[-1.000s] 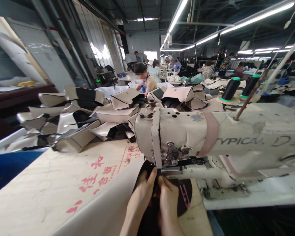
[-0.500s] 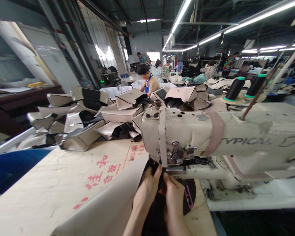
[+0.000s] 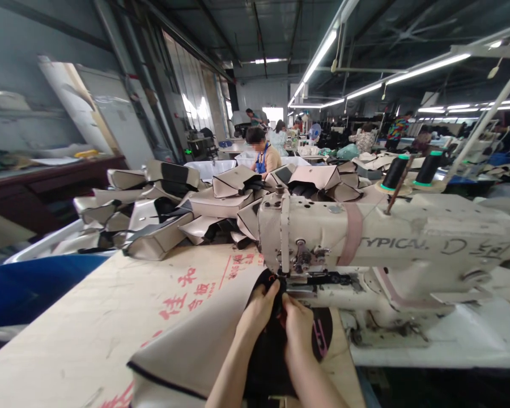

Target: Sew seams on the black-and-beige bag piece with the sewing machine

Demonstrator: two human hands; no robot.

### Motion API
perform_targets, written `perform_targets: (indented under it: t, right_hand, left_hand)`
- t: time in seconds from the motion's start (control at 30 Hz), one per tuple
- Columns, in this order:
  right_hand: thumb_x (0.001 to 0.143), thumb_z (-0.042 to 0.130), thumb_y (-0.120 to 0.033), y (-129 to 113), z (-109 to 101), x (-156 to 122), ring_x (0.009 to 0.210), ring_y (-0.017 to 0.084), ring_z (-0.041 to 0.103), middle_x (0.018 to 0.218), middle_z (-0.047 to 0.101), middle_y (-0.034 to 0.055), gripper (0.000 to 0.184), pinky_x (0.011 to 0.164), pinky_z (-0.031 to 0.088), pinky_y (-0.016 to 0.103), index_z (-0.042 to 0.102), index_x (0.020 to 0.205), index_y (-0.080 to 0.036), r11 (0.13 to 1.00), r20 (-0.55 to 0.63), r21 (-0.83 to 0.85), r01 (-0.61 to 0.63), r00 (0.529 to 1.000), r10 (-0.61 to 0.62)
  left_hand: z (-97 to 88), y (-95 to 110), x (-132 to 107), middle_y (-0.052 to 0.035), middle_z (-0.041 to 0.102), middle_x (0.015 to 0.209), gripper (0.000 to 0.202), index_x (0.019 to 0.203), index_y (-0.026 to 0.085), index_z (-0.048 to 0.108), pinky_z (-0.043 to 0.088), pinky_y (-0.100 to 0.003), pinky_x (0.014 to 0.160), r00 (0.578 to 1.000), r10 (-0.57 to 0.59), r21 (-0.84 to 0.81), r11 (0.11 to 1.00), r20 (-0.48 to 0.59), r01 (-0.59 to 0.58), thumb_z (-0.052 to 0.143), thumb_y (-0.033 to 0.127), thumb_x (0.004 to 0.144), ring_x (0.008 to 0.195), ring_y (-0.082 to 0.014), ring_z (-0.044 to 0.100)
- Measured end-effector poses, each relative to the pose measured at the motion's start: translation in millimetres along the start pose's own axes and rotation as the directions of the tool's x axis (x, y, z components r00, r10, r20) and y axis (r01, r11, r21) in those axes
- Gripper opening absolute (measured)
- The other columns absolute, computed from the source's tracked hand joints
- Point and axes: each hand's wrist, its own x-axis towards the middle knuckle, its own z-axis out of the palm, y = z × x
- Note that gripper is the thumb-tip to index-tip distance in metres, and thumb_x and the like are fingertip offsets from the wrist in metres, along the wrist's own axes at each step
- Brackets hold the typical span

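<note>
A beige sheet piece with dark edging (image 3: 195, 334) spreads from under the sewing machine (image 3: 306, 232) towards me, joined to or lying against black material (image 3: 267, 362). My left hand (image 3: 257, 309) is closed on the dark edge, thumb and fingers pinching just left of the machine's presser area. Close beside it, my right hand (image 3: 296, 323) pinches the black material, its fingertips partly hidden. A small orange thread mark shows near the left fingertips. The needle itself is too small to make out.
Several beige and black sewn pieces (image 3: 161, 215) are heaped behind the plywood board (image 3: 123, 306) with red lettering. Black thread spools (image 3: 394, 173) stand on the machine. A blue-and-white container (image 3: 38, 289) is at left. A co-worker (image 3: 266, 156) sits beyond the heap.
The view has shifted, so the machine and heap appear farther right. More of the beige piece's near dark edge shows. Both hands keep their grip beside the machine.
</note>
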Motion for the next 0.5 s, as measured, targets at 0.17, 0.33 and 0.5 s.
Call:
perform_targets:
  t: [0.17, 0.33, 0.5]
  right_hand:
    - [0.060, 0.066, -0.038, 4.1, 0.0, 4.1, 0.042, 0.012, 0.046, 0.047, 0.056, 0.0019, 0.034, 0.042, 0.034, 0.022, 0.070, 0.073, -0.008, 1.000, -0.016, -0.009, 0.008, 1.000, -0.008]
    - [0.060, 0.067, -0.038, 5.2, -0.3, 5.0, 0.037, 0.010, 0.041, 0.040, 0.051, 0.0004, 0.030, 0.037, 0.028, 0.021, 0.067, 0.063, -0.009, 1.000, -0.039, -0.012, 0.000, 0.999, -0.001]
    - [0.058, 0.068, -0.039, 2.8, 0.8, 3.6, 0.038, 0.011, 0.043, 0.040, 0.051, 0.0008, 0.031, 0.037, 0.031, 0.022, 0.067, 0.064, -0.008, 1.000, -0.023, -0.005, 0.013, 1.000, -0.013]
  left_hand:
    - [2.3, -2.2, 4.3, -0.0028, 0.056, 0.056, 0.046, 0.063, 0.018, 0.054, 0.039, -0.026, 0.059, 1.000, -0.003, -0.009, 1.000, -0.001, 0.003, 0.039, 0.060, 0.076, 0.066, -0.0210, 0.059]
    - [1.6, 1.6, 3.5, -0.0041, 0.057, 0.060, 0.044, 0.061, 0.019, 0.051, 0.039, -0.028, 0.063, 1.000, -0.010, -0.006, 1.000, -0.012, 0.010, 0.039, 0.059, 0.076, 0.069, -0.0221, 0.059]
    - [-0.5, 4.2, 1.6, -0.0041, 0.055, 0.059, 0.043, 0.060, 0.019, 0.049, 0.039, -0.029, 0.063, 1.000, -0.017, -0.003, 1.000, -0.013, 0.017, 0.039, 0.058, 0.075, 0.069, -0.0231, 0.059]
